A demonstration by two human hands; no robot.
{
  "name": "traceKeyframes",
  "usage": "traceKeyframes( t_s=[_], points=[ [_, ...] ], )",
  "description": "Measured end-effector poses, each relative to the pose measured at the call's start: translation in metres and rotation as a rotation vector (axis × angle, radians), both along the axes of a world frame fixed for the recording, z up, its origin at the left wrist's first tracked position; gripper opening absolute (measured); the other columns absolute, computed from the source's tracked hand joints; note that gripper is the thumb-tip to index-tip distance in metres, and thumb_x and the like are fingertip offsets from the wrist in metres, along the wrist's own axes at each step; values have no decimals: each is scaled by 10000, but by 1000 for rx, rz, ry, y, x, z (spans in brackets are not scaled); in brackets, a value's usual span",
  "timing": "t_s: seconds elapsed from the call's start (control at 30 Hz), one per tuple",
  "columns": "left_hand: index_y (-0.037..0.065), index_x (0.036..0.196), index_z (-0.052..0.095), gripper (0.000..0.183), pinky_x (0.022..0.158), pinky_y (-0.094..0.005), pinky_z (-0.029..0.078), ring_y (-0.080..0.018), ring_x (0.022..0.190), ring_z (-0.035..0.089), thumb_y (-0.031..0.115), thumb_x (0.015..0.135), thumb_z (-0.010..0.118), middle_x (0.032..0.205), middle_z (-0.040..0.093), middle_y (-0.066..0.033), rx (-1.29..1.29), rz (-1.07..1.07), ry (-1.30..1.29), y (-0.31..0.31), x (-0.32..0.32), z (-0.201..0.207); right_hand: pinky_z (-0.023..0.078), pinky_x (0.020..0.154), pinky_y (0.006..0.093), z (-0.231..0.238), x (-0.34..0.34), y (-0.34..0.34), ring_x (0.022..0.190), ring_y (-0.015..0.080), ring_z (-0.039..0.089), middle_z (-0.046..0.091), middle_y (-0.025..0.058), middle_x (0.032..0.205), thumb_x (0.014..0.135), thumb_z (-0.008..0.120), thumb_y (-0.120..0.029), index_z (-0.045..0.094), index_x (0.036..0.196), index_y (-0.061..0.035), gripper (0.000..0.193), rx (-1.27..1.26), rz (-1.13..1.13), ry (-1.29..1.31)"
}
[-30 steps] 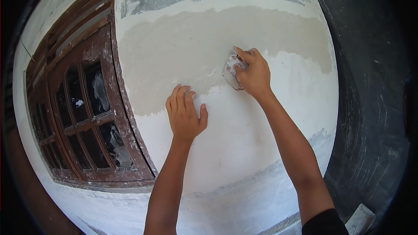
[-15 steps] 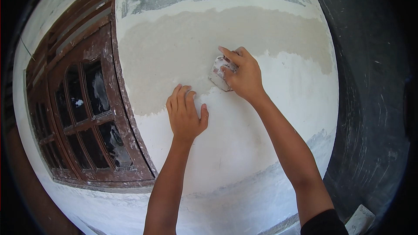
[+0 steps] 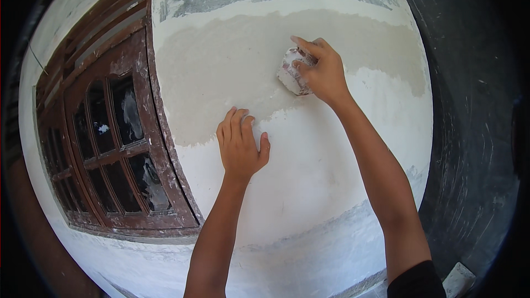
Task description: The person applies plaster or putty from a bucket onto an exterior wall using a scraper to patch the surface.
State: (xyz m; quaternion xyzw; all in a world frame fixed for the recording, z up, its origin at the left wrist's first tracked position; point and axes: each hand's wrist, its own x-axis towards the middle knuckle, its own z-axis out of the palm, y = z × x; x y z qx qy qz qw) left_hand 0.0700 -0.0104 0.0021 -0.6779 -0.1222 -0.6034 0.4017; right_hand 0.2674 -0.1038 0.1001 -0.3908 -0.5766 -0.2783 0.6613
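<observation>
Sanding pad pressed to a half-coated wall

Pressing against the wall [image 3: 309, 187], the right hand [image 3: 323, 72] clasps a small whitish sanding pad [image 3: 290, 72], its fingers curled over the pad's top and right side and pinning it flat to the surface. The pad sits in the upper middle of the wall, just above the ragged line where the darker beige band meets the whiter coat below (the band runs across from the wall's left edge towards its right edge). Lower and to the left, the left hand [image 3: 240, 146] lies flat on the wall with its fingers close together and pointing up, thumb out to the side, holding nothing; its fingertips reach that same ragged line. The two hands are apart, the pad between them but nearer the right one. Beside the wall's left edge stands a brown wooden window [image 3: 110, 149] with small panes, its frame smeared with white. Near the wall's lower right corner lies a pale block [image 3: 458, 278], partly cut off.
</observation>
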Motion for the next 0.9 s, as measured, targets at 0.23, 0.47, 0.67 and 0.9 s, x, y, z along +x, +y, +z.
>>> traceKeyframes(
  t_s=[0.23,0.47,0.67,0.9],
  points=[
    [-4,1151,502,415,1003,-510,326,-402,1262,446,168,793,624,1258,521,-167,0,-1,3,-1,2,0,499,847,387,-6,17,5,993,277,621,610,98,1057,786,689,-121,672,1253,-166,469,42,-138,234],
    [-1,1155,502,408,999,-509,327,-402,1261,447,171,803,617,1257,519,-165,21,0,-11,1,2,1,520,806,374,-24,17,12,968,270,646,595,101,1058,801,678,-80,654,1263,-122,465,85,-219,354],
    [-1,1154,503,404,999,-507,325,-400,1256,453,179,809,612,1251,520,-163,8,13,1,1,0,0,512,812,374,-35,2,9,954,272,633,568,97,1039,824,669,-89,649,1267,-130,445,-127,-101,18],
    [0,1144,512,400,997,-502,329,-399,1253,456,189,806,610,1251,522,-167,7,14,-6,3,0,0,522,816,382,-38,5,7,996,273,632,564,121,1086,828,669,-92,636,1291,-108,465,-61,-31,64]
  ],
)
